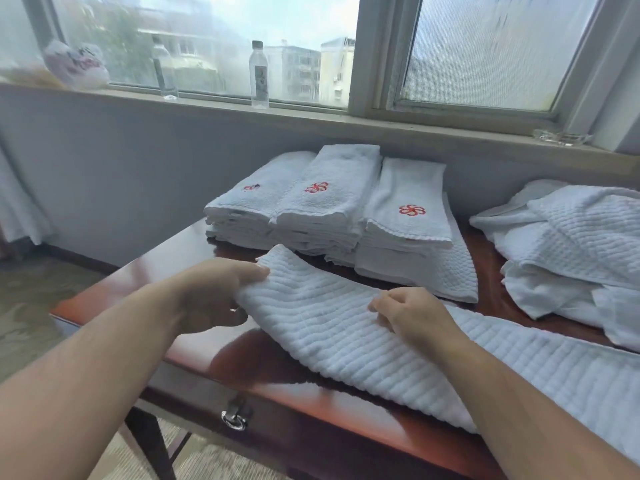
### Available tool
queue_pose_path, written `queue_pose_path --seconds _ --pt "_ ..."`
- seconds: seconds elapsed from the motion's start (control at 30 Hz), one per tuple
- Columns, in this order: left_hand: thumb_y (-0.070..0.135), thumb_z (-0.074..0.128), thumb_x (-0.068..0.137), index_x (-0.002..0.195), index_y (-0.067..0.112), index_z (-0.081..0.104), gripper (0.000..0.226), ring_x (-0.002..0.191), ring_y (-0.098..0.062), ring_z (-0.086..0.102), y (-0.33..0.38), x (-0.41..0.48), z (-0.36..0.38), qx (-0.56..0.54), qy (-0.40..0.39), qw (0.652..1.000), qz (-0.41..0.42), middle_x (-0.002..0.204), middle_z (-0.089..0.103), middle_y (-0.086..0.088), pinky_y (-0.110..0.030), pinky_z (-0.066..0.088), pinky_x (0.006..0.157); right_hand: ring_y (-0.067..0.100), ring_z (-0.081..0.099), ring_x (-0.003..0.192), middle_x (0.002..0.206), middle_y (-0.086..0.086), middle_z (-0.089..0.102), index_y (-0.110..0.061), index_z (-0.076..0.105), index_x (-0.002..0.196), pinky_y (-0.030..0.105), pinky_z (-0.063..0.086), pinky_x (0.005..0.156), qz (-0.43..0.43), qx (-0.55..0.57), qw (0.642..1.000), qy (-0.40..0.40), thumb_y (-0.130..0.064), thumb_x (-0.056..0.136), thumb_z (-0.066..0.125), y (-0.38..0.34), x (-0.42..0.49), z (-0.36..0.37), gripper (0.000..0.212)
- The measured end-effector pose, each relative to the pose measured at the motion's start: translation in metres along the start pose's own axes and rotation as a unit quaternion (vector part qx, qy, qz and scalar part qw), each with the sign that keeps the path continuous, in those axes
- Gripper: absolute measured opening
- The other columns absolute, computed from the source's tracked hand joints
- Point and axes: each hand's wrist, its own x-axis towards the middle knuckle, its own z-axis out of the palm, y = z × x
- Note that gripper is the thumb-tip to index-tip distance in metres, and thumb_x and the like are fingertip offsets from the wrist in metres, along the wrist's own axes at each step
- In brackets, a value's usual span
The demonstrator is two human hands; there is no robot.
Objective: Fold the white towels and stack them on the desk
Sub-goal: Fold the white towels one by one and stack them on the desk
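A glossy reddish-brown wooden desk [207,341] carries a long ribbed white towel [329,334] lying across its front, three stacks of folded white towels with red emblems [329,209] behind it and a heap of unfolded white towels [571,244] at right. The left hand [214,299] pinches the towel's end; the right hand [408,313] grips its middle with curled fingers. A clear plastic bottle [259,76], contents unclear, stands on the windowsill [311,116].

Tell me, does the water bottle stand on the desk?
No, the water bottle stands upright on the window sill, above and behind the desk.
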Motion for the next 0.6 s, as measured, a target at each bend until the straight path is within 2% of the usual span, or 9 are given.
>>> queue_pose_path --seconds 0.03,0.1,0.2,0.27,0.33,0.4,0.47,0.53,0.6 --pt "0.022 0.063 0.092 0.107 0.015 0.077 0.022 0.080 -0.012 0.065 0.007 -0.005 0.001 -0.006 -0.038 0.999 0.023 0.105 0.075 -0.003 -0.029 0.047 0.072 0.005 0.058 0.057 0.066 -0.001 0.065 -0.005 0.067 0.070 0.032 0.051 0.069 0.025 0.051 0.998 -0.022 -0.032 0.094 0.060 -0.003 -0.001 -0.005 0.037" --pt "0.019 0.064 0.086 0.115 0.016 0.075 0.032 0.096 -0.015 0.066 0.024 -0.016 0.011 -0.013 -0.109 0.992 0.069 0.120 0.072 -0.005 -0.033 0.051 0.081 0.017 0.070 0.075 0.089 0.010 0.077 -0.003 0.077 0.089 0.035 0.056 0.078 0.066 0.180 0.979 -0.065 -0.039 0.100 0.056 -0.007 -0.006 -0.013 0.043" --pt "0.012 0.066 0.083 0.115 0.017 0.076 0.034 0.103 -0.021 0.069 0.046 -0.031 0.049 -0.006 -0.163 0.979 0.125 0.123 0.071 -0.013 -0.038 0.058 0.088 0.036 0.074 0.094 0.105 0.026 0.073 0.006 0.071 0.108 0.039 0.061 0.077 0.102 0.372 0.914 -0.128 -0.056 0.101 0.045 -0.015 -0.017 -0.022 0.068" --pt "0.012 0.066 0.079 0.110 0.017 0.078 0.034 0.102 -0.027 0.067 0.054 -0.037 0.085 0.011 -0.169 0.974 0.150 0.119 0.070 -0.020 -0.046 0.052 0.097 0.042 0.071 0.104 0.114 0.030 0.070 0.008 0.067 0.118 0.040 0.062 0.077 0.099 0.464 0.867 -0.152 -0.069 0.097 0.037 -0.014 -0.024 -0.031 0.085" --pt "0.015 0.064 0.074 0.107 0.013 0.078 0.037 0.095 -0.027 0.069 0.055 -0.040 0.121 0.014 -0.176 0.970 0.167 0.109 0.073 -0.018 -0.042 0.054 0.092 0.043 0.066 0.114 0.124 0.030 0.066 0.006 0.068 0.123 0.043 0.060 0.090 0.068 0.525 0.831 -0.170 -0.078 0.092 0.032 -0.009 -0.032 -0.042 0.096" --pt "0.019 0.065 0.076 0.102 0.012 0.077 0.029 0.091 -0.022 0.072 0.050 -0.038 0.150 0.054 -0.183 0.962 0.194 0.102 0.075 -0.008 -0.030 0.056 0.085 0.042 0.061 0.124 0.132 0.030 0.061 0.003 0.068 0.125 0.048 0.052 0.104 0.045 0.561 0.810 -0.168 -0.084 0.087 0.031 0.002 -0.042 -0.054 0.102" --pt "0.026 0.064 0.087 0.099 0.017 0.073 0.017 0.077 -0.015 0.066 0.043 -0.034 0.171 0.093 -0.181 0.958 0.203 0.087 0.072 0.002 -0.023 0.050 0.078 0.040 0.057 0.128 0.136 0.027 0.057 0.001 0.065 0.130 0.050 0.050 0.105 0.041 0.588 0.792 -0.161 -0.087 0.086 0.028 0.014 -0.050 -0.064 0.105" --pt "0.031 0.055 0.095 0.110 0.016 0.067 0.024 0.069 -0.014 0.060 0.033 -0.028 0.183 0.038 -0.179 0.970 0.159 0.078 0.067 0.000 -0.028 0.044 0.074 0.039 0.052 0.133 0.144 0.024 0.052 -0.003 0.059 0.139 0.053 0.046 0.109 0.042 0.610 0.775 -0.160 -0.086 0.089 0.026 0.024 -0.057 -0.069 0.102" --pt "0.019 0.045 0.098 0.115 0.014 0.062 0.025 0.068 -0.018 0.060 0.024 -0.023 0.190 -0.080 -0.155 0.977 0.119 0.076 0.063 -0.004 -0.035 0.046 0.074 0.040 0.054 0.132 0.142 0.025 0.055 -0.006 0.060 0.139 0.057 0.044 0.109 0.061 0.598 0.789 -0.126 -0.080 0.092 0.034 0.033 -0.060 -0.070 0.091"
